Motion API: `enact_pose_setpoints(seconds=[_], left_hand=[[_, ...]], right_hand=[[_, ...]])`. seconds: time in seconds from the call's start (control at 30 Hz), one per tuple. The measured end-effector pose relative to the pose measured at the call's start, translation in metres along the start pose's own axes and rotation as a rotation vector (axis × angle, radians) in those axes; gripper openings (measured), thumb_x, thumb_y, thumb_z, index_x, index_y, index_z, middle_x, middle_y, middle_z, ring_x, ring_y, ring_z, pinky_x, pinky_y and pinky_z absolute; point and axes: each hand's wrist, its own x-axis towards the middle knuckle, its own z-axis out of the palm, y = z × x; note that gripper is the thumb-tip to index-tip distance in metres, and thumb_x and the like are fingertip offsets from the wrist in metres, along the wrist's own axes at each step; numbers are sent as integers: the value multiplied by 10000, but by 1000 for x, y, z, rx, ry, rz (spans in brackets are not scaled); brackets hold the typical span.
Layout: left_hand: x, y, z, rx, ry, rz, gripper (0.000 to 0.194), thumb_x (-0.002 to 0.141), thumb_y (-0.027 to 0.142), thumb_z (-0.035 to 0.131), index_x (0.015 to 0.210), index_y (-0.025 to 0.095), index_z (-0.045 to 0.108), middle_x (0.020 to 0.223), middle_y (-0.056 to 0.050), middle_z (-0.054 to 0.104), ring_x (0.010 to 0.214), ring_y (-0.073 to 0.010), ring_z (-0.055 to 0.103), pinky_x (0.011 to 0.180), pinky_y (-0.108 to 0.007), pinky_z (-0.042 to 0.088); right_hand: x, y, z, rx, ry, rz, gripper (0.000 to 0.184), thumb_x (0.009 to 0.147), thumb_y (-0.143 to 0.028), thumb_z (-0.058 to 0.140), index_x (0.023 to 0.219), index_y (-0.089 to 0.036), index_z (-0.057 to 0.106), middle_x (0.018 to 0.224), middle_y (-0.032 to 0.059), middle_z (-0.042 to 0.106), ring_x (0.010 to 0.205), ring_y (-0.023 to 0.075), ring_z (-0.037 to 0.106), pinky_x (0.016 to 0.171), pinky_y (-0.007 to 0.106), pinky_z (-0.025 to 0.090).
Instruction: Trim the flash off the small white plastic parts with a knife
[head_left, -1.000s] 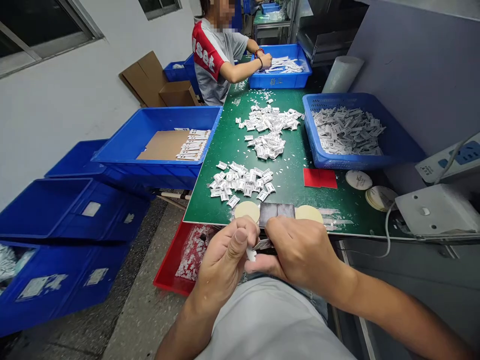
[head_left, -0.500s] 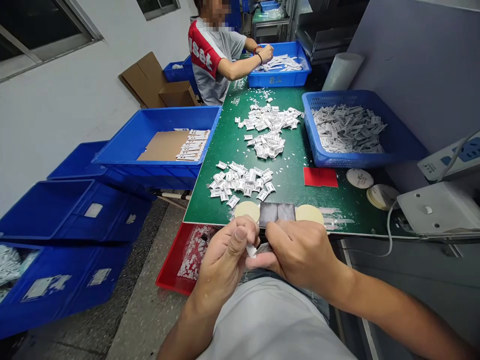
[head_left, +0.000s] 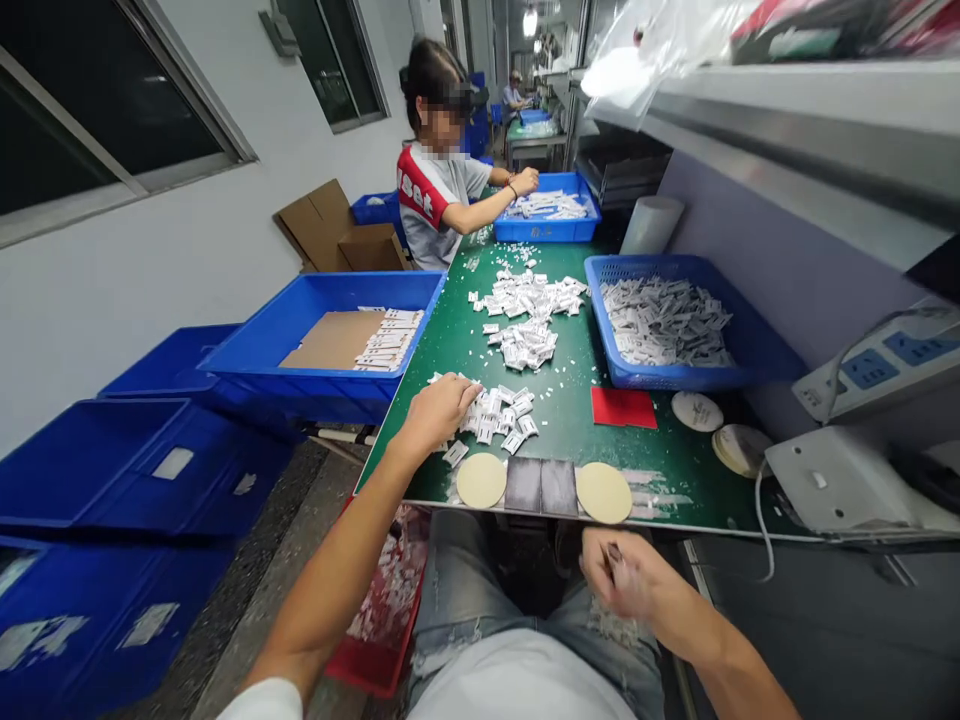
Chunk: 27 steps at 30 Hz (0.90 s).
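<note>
The spread left hand (head_left: pixel 435 415) lies on the edge of a heap of small white rectangular tabs (head_left: pixel 495 415) on the green worktop (head_left: pixel 562 440), the curled right hand (head_left: pixel 622 575) pinches a thin dark sliver (head_left: pixel 613 560) over the lap, and a co-worker's grey-and-red T-shirt (head_left: pixel 420 190) reads "set" in white.

Green bench (head_left: pixel 562 440) w/ white pcs (head_left: pixel 525 345)

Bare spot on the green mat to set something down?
Bare green mat lies between the white-piece pile and the red pad, running up beside the blue basket. Crowded at the left hand, on that pile's edge.
</note>
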Motion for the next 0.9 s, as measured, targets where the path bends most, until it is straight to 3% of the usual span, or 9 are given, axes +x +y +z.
enact_pose_setpoints(seconds=[0.07,0.13,0.2,0.27,0.4,0.53,0.7,0.8,0.9], left_hand=[[37,-6,6,55,32,-33,247,905,370,557,957,156,668,999,-88,655,988,-249,609,888,-436,466],[67,-4,15,68,66,-47,298,913,346,560,1133,151,607,1150,-100,618,1018,-238,605,874,-460,495],[91,5,24,40,73,-44,341,913,322,568,1214,162,564,1226,-106,585,1036,-235,603,865,-457,514],[108,14,32,-19,61,-44,339,911,311,572,1216,165,565,1229,-108,584,1035,-237,605,858,-451,521],[115,21,35,-198,54,-79,334,910,310,574,1209,162,568,1219,-107,588,1023,-233,609,847,-444,526],[76,21,22,-454,74,-106,299,906,310,578,1156,145,587,1133,-96,620,960,-216,625,804,-409,538],[-37,32,3,-819,95,-131,387,916,328,529,1274,209,446,1009,-48,620,877,-156,643,721,-272,533],[-95,45,-2,-1452,87,-285,324,883,251,588,1197,225,514,976,-25,587,837,-111,614,673,-211,496],[-122,56,-4,-1911,67,-420,264,878,169,600,1140,171,577,861,-8,555,723,-71,559,600,-177,451]], right_hand=[[-11,25,-19,344,4,127,504,748,-613,682,655,-136,549,507,-58,397,457,43,289,427,197,191],[-17,47,-33,438,63,125,554,745,-722,590,764,-168,571,435,-120,265,361,27,148,355,181,142],[-22,62,-40,529,215,119,442,813,-631,595,867,-193,565,498,-132,235,386,16,51,344,148,102],[-29,70,-41,602,313,140,357,809,-532,665,857,-198,550,527,-127,247,405,11,46,352,132,102],[-41,67,-33,542,302,161,428,801,-604,632,771,-195,509,491,-120,267,380,9,90,353,147,87],[-31,48,-18,356,386,134,432,802,-617,615,782,-207,480,501,-123,228,404,29,78,374,179,65],[6,16,7,-34,471,-21,411,821,-610,583,871,-205,537,589,-81,294,474,68,231,437,209,180],[23,-4,26,-309,451,-114,345,899,-522,518,1057,-219,559,706,-36,419,603,115,390,527,229,306],[32,-23,44,-473,309,-152,284,941,-443,479,1108,-223,544,715,-35,447,618,123,410,550,237,329]])
